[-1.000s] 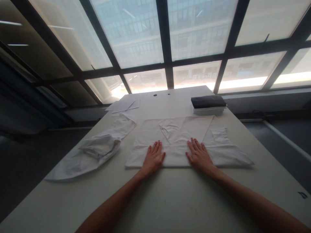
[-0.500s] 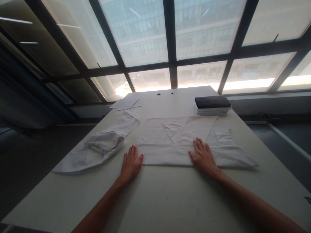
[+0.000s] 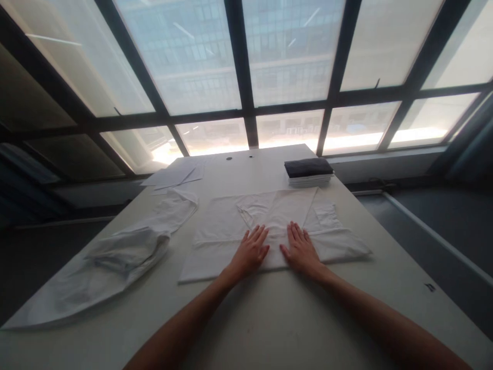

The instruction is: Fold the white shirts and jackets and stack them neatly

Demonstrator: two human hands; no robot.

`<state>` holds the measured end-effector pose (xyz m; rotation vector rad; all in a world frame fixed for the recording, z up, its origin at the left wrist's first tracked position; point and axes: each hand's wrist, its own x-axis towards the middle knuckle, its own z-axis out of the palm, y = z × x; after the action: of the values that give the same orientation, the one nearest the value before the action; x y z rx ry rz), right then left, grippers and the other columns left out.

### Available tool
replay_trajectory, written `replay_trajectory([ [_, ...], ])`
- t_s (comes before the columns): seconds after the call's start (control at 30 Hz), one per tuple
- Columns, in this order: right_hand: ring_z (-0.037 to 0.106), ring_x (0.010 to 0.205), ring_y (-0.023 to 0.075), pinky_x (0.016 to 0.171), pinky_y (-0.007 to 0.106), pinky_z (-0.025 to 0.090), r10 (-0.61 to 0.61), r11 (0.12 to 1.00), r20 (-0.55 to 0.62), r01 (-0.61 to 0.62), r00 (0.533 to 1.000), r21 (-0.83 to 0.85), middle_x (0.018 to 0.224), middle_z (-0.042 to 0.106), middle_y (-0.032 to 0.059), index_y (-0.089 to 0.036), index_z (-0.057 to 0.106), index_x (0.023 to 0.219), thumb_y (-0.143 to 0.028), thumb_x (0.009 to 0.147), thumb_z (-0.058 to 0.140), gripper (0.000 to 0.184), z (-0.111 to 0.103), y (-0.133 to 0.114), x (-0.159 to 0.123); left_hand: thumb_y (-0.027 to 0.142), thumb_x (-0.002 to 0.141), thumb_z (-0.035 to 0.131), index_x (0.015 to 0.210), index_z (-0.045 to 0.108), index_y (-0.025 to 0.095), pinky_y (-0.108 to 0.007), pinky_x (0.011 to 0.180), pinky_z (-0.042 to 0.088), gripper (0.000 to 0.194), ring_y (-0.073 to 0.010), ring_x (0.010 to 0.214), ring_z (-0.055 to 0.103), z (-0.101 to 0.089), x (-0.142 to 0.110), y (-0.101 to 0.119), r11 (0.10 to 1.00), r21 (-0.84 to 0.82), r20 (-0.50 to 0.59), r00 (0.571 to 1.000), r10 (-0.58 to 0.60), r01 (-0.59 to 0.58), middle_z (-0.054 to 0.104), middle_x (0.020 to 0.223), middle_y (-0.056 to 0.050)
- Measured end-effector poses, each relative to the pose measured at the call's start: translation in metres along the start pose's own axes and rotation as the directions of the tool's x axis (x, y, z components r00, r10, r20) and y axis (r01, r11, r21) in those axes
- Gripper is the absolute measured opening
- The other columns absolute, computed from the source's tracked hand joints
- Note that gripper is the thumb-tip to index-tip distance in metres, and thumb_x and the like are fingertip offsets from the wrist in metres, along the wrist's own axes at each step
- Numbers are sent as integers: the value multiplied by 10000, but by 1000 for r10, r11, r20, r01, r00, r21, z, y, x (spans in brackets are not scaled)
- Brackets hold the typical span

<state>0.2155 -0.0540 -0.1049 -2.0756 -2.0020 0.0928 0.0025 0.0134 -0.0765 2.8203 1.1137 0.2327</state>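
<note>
A white garment (image 3: 219, 218), partly folded, lies flat in front of me with a folded band along its near edge. Both of my hands rest on that band near its middle, a short gap between them. My left hand (image 3: 250, 250) lies palm down with its fingers stretched out. Beside it, my right hand (image 3: 301, 249) is also flat, fingers extended toward the far side. Neither hand grips the cloth. A few creases show in the fabric just beyond my fingertips.
The white table (image 3: 246, 329) carries a crumpled white cloth (image 3: 127, 257) on the left. Paper sheets (image 3: 173, 174) lie at the far left. A stack of folded fabric, dark piece (image 3: 308, 167) on top, sits at the far right. Large windows (image 3: 288, 51) stand behind the table.
My left hand has moved right, from the garment's left end onto its middle, closer to my right hand. The camera view has turned a little to the right.
</note>
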Motion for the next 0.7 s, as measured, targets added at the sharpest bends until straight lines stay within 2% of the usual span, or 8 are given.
replay_trajectory([
  [0.07, 142, 1532, 259, 1235, 448, 127, -12, 1000, 19, 13, 1000, -5, 1652, 163, 156, -34, 237, 1578, -523, 992, 329, 769, -2, 12, -1, 459, 1040, 349, 1571, 319, 240, -520, 1216, 212, 574, -270, 1524, 200, 9, 7, 9, 997, -23, 38, 997, 70, -69, 264, 1642, -66],
  [0.13, 152, 1530, 248, 1237, 442, 128, -14, 1000, 30, 15, 999, -22, 1650, 182, 147, -43, 247, 1578, -541, 1002, 290, 762, -5, 32, -3, 505, 1044, 326, 1575, 304, 292, -545, 1211, 205, 573, -286, 1529, 173, 15, 7, 8, 995, -17, 55, 994, 98, -97, 234, 1652, -38],
  [0.37, 134, 1534, 243, 1239, 469, 105, 106, 985, -44, -111, 993, -132, 1651, 198, 133, -80, 259, 1581, -541, 1009, 235, 735, -22, 137, -24, 514, 1052, 303, 1586, 247, 346, -506, 1220, 187, 564, -270, 1532, 162, 21, -3, -5, 994, 21, 9, 994, 107, -107, 233, 1653, -4],
  [0.47, 156, 1530, 252, 1231, 491, 142, 184, 973, -47, -189, 982, -136, 1647, 219, 138, -78, 245, 1583, -542, 1010, 208, 738, -25, 171, -31, 513, 1051, 307, 1583, 261, 345, -495, 1223, 175, 560, -266, 1531, 169, 22, -2, -4, 994, 30, 2, 995, 102, -102, 245, 1649, -5],
  [0.57, 211, 1515, 283, 1217, 520, 178, 285, 949, -82, -294, 955, -118, 1618, 286, 179, -36, 285, 1560, -504, 1011, 199, 727, -26, 197, -37, 517, 1050, 303, 1582, 263, 347, -493, 1224, 172, 560, -264, 1531, 167, 21, -1, -3, 995, 27, 12, 995, 94, -95, 244, 1648, -1],
  [0.7, 331, 1464, 326, 1180, 530, 265, 398, 908, -251, -417, 882, -27, 1537, 412, 245, 4, 373, 1505, -431, 1013, 189, 682, -24, 222, -40, 525, 1049, 292, 1584, 259, 341, -515, 1222, 175, 567, -271, 1534, 148, 17, -1, -3, 997, 7, 52, 996, 78, -78, 214, 1655, 6],
])
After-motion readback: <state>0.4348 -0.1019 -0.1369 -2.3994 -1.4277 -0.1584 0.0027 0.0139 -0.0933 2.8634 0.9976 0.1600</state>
